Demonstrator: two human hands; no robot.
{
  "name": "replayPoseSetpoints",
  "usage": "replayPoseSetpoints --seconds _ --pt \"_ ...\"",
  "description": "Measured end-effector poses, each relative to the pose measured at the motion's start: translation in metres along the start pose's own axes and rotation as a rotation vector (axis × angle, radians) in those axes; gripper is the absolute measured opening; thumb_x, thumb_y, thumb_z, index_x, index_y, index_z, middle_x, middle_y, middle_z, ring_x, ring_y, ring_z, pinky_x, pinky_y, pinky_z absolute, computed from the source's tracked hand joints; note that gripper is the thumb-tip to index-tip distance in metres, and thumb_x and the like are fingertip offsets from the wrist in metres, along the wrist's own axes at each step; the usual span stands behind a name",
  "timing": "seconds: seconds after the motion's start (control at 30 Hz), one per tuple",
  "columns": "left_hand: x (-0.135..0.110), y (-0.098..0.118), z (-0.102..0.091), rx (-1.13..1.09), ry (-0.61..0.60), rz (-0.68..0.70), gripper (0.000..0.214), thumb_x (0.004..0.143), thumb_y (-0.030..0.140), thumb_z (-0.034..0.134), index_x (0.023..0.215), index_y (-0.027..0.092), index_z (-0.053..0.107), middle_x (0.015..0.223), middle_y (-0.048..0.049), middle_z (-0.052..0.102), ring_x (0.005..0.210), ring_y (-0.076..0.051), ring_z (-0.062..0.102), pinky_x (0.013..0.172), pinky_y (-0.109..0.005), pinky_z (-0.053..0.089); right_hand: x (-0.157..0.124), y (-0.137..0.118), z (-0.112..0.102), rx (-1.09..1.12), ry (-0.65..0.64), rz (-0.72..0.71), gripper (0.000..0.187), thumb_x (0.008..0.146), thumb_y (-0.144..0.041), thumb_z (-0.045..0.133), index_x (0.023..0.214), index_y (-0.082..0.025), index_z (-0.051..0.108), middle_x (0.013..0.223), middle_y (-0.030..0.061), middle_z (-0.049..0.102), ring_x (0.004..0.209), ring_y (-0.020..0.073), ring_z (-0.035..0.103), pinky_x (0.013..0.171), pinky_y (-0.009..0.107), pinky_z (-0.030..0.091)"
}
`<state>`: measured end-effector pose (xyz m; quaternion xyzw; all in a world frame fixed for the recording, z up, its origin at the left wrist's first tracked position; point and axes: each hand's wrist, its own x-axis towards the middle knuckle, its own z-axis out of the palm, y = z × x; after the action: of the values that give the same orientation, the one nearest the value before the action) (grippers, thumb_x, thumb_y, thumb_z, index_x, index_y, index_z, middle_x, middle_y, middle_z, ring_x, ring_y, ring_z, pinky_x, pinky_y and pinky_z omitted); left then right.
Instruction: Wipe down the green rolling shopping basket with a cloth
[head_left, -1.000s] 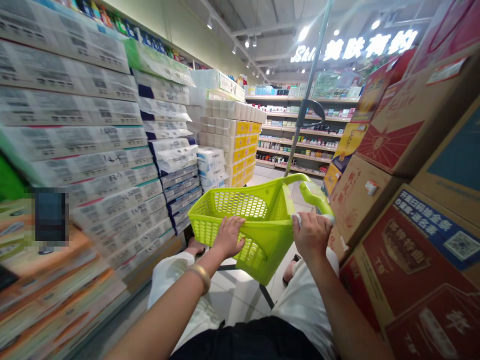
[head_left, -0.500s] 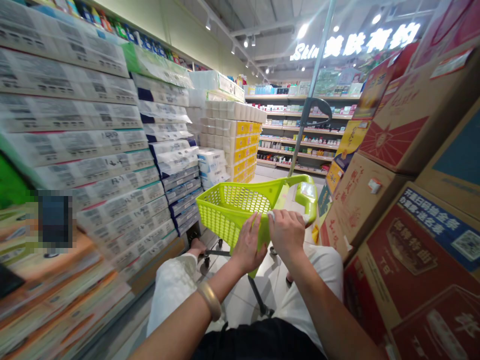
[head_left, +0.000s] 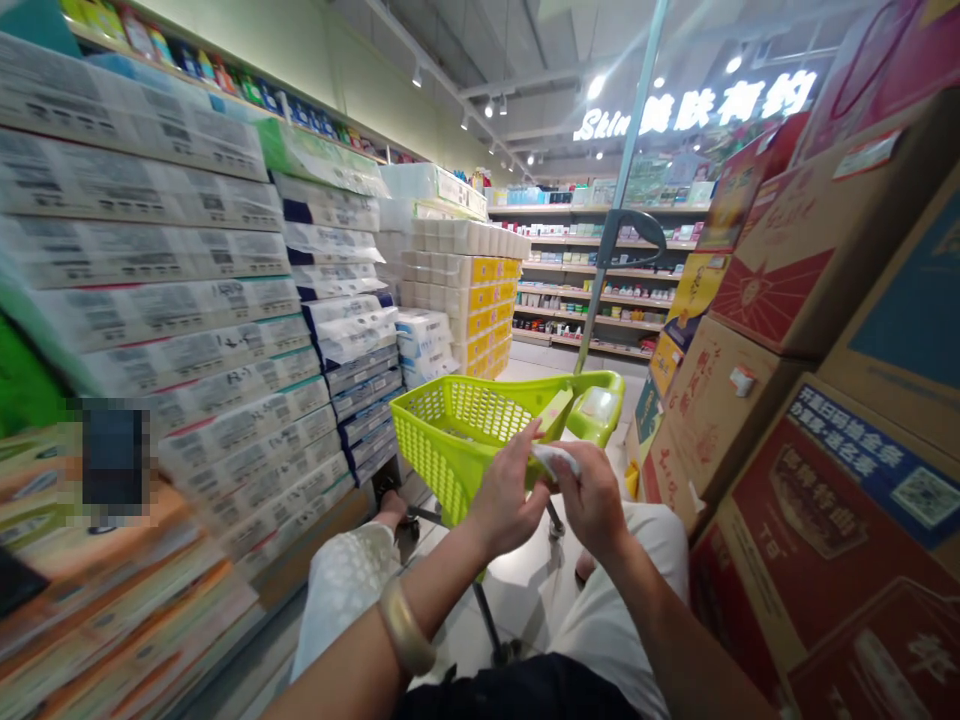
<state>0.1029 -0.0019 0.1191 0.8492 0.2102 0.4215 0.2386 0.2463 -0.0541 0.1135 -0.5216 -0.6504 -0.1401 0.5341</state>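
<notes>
A crumpled white tissue [head_left: 556,460] is pinched in my right hand [head_left: 596,495], above the near rim of the lime-green shopping cart [head_left: 439,450]. Close by on its left is my left hand [head_left: 504,500], fingers extended forward and thumb apart, with its fingertips at the tissue's edge. Whether those fingertips touch the tissue is hard to see. The cart has a perforated basket, a pale flat panel at its right end and wheeled legs below. A gold bangle [head_left: 407,625] circles my left wrist.
Wrapped paper packs [head_left: 165,300] are stacked high on the left. Printed cardboard cartons [head_left: 780,330] rise close on the right. A tall pole with a grey handle [head_left: 611,240] stands beyond the cart. Stocked shelves [head_left: 585,268] line the back.
Both hands have come off the cart's rim and back toward me. The white tissue shows more clearly between them. The cart sits slightly lower and is turned a little in view.
</notes>
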Motion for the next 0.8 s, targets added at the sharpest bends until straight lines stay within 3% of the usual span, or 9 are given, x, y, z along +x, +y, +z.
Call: replayPoseSetpoints --seconds 0.07,0.13,0.23,0.3,0.47,0.6,0.8 --pt "0.001 0.005 0.006 0.076 -0.060 0.015 0.060 0.079 0.022 0.051 0.136 0.020 0.035 0.121 -0.0095 0.057 0.110 -0.024 0.051 0.100 -0.044 0.039 0.000 0.013 -0.008 0.059 0.214 0.161 0.026 0.096 -0.036 0.040 0.100 -0.021 0.062 0.091 0.0057 0.068 0.083 0.0194 0.062 0.074 0.031 0.047" --pt "0.000 0.007 0.011 0.156 -0.066 0.019 0.044 0.076 0.025 0.054 0.120 0.019 0.050 0.107 -0.0084 0.060 0.102 -0.025 0.052 0.095 -0.044 0.039 0.000 0.022 -0.016 0.086 0.286 0.226 0.026 0.095 -0.036 0.041 0.102 -0.021 0.061 0.093 0.0057 0.068 0.084 0.0192 0.063 0.073 0.031 0.049" --pt "-0.002 0.006 0.015 0.199 -0.003 -0.012 0.019 0.075 0.028 0.055 0.091 0.019 0.056 0.089 -0.0064 0.059 0.090 -0.023 0.052 0.086 -0.041 0.040 -0.002 0.022 -0.020 0.080 0.027 0.058 0.023 0.093 -0.035 0.046 0.100 -0.023 0.064 0.098 0.0046 0.068 0.096 0.0205 0.061 0.089 0.037 0.046" --pt "-0.005 0.005 0.013 0.187 0.035 -0.022 0.015 0.076 0.032 0.054 0.084 0.019 0.054 0.084 -0.0051 0.057 0.085 -0.022 0.051 0.081 -0.039 0.040 -0.006 0.017 -0.017 0.057 -0.113 -0.062 0.023 0.093 -0.033 0.045 0.101 -0.024 0.065 0.101 0.0043 0.068 0.104 0.0215 0.059 0.099 0.042 0.039" --pt "-0.018 0.008 -0.004 0.111 0.048 -0.019 0.020 0.080 0.039 0.048 0.081 0.020 0.053 0.080 -0.0036 0.057 0.081 -0.020 0.049 0.079 -0.037 0.037 -0.005 0.014 -0.013 0.034 -0.196 -0.147 0.026 0.094 -0.032 0.041 0.105 -0.024 0.064 0.102 0.0047 0.068 0.107 0.0213 0.059 0.103 0.045 0.036" --pt "-0.028 0.011 -0.017 0.051 0.041 -0.021 0.026 0.081 0.043 0.044 0.080 0.020 0.054 0.078 -0.0031 0.057 0.080 -0.020 0.049 0.079 -0.037 0.035 0.015 0.037 -0.022 0.051 -0.218 -0.086 0.030 0.095 -0.035 0.040 0.102 -0.024 0.066 0.104 0.0051 0.069 0.106 0.0213 0.060 0.100 0.042 0.041" --pt "-0.035 0.008 -0.025 0.000 0.045 -0.039 0.035 0.083 0.050 0.039 0.077 0.020 0.056 0.075 -0.0033 0.055 0.079 -0.020 0.048 0.080 -0.037 0.036 0.038 0.079 -0.025 0.001 -0.137 0.181 0.041 0.094 -0.047 0.038 0.103 -0.021 0.068 0.108 0.0072 0.069 0.104 0.0227 0.062 0.095 0.041 0.046"
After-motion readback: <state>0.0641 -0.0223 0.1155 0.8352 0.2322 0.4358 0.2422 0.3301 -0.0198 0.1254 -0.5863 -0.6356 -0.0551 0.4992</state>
